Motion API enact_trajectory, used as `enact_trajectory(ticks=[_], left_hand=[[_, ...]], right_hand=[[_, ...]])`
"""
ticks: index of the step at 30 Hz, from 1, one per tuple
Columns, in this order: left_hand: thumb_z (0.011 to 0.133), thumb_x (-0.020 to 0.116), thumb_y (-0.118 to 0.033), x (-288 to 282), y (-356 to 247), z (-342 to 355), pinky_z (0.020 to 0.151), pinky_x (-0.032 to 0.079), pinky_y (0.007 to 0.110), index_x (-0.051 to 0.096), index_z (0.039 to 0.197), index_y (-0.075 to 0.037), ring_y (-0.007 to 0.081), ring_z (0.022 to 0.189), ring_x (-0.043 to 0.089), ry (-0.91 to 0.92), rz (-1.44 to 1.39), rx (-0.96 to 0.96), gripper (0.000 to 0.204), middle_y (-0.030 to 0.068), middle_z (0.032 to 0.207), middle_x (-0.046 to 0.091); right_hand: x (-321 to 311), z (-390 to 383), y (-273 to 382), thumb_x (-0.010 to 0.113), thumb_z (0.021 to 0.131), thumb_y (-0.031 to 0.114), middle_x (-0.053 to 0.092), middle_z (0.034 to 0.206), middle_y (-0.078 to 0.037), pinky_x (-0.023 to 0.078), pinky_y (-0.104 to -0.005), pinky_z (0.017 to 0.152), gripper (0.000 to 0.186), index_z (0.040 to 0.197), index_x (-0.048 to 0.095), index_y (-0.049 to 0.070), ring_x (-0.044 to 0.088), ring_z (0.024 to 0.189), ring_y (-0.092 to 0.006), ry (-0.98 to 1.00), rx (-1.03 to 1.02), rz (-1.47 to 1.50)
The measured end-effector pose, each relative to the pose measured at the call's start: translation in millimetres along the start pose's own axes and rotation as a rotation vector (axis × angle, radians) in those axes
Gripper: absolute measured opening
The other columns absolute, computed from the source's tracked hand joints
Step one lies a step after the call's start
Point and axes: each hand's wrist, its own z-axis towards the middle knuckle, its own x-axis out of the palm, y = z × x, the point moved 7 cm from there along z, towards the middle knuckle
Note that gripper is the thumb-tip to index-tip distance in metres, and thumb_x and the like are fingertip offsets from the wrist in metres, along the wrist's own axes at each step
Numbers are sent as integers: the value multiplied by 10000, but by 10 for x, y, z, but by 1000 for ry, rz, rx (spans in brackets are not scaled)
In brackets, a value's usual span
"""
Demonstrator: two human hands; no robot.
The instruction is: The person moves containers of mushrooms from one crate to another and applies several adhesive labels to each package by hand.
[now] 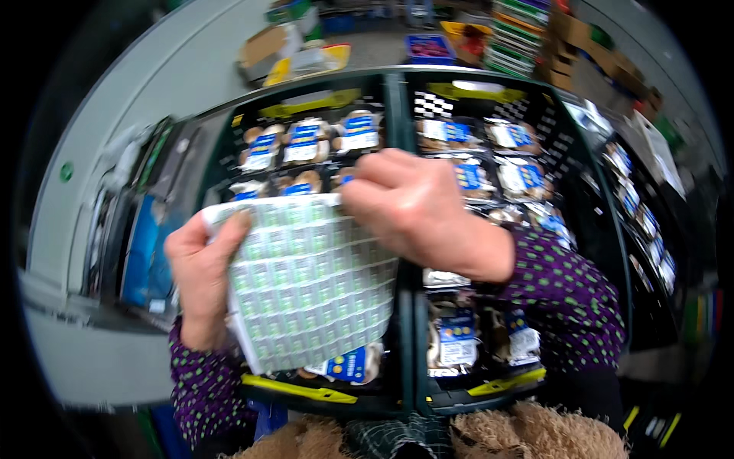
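Head view: nearest me, two yellow handles mark the near edges of the left crate and the right crate, whose rims run side by side up the middle. I read little room between the sheet's lower edge and the left crate's near rim; more shows along the right crate's dark right side.

The label sheet, white with rows of small green marks, hangs tilted over the left crate, covering part of its wrapped packs. Its upper left corner sits in the left hand, pinched under the thumb, the wrist rising from a purple dotted sleeve. The right hand touches the upper right corner, its fingers curled in, back toward me, forearm slanting in from the right; its fingertips are hidden, so I cannot tell what it has hold of.

Beyond the crates' far edges I make out a cardboard box and stacked trays.
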Motion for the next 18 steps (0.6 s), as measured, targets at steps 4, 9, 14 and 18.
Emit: enact_trajectory(ticks=[4, 9, 14, 18], left_hand=[[917, 646, -85, -7, 172, 48, 607, 503, 221, 700, 944, 53, 99, 672, 657, 21, -171, -117, 151, 71, 824, 719], [937, 628, -124, -437, 478, 117, 627, 504, 213, 682, 970, 54, 99, 687, 656, -58, 6, -171, 189, 80, 848, 713], [941, 641, -138, -650, 739, 177, 626, 514, 211, 671, 988, 51, 111, 689, 673, -40, -229, -155, 198, 100, 864, 722], [934, 649, -133, -611, 739, 51, 620, 518, 212, 676, 982, 55, 110, 684, 677, -19, -101, -146, 196, 106, 863, 726]], right_hand=[[-64, -69, 212, 611, 662, 150, 479, 699, -33, 477, -325, 508, 134, 673, 500, 75, 571, 650, -200, -134, -132, -40], [-214, -614, -934, 693, 839, 105, 587, 722, -9, 450, -208, 533, 75, 894, 681, 55, 603, 648, -112, -233, 652, 614], [-1018, -3319, -2649, 761, 785, 112, 658, 735, -80, 419, -323, 438, 166, 741, 650, -3, 589, 524, -197, -928, 1616, 241], [-597, -3437, -2560, 751, 781, 81, 603, 691, -81, 397, -311, 418, 145, 735, 623, 30, 557, 524, -192, -1237, 1856, 416]])
